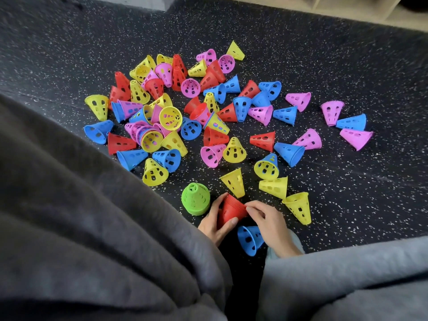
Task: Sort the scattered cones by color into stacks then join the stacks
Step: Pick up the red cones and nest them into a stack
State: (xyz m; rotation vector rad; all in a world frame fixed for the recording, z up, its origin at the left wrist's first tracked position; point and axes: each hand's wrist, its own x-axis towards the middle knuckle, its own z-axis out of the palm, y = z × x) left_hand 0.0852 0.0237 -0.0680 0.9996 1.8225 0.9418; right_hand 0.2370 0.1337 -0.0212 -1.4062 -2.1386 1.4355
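We are holding a red stack (pixel 231 208) of nested cones low over the speckled floor (pixel 347 66), near its closest edge between our grey sleeves (pixel 92 228). Our left hand (pixel 216 222) is wrapping the stack from the left, fingers curled over its top and thumb lying along its near side, so that grip is curling round the red cones. Our right hand (pixel 268 224) is pinching the stack's wide rim with its fingertips (pixel 249 208), that grip pressing together on the red plastic. A green stack (pixel 195 199) is standing upright on the floor just beside our left hand, tip up. A single blue cone (pixel 250 239) is lying on its side right under our right hand, its open mouth facing us; we cannot tell whether the palm is touching it. Three yellow cones (pixel 232 183) are lying near the far side of the red stack, trailing toward the right. Farther out, toward the middle of the floor, the scattered cones (pixel 190 112) are lying in a loose heap of yellow, blue, pink and red, several nested inside one another, with a few pink and blue ones (pixel 352 122) resting well apart toward the right edge. Pale shelving (pixel 347 5) is running along the far right corner.
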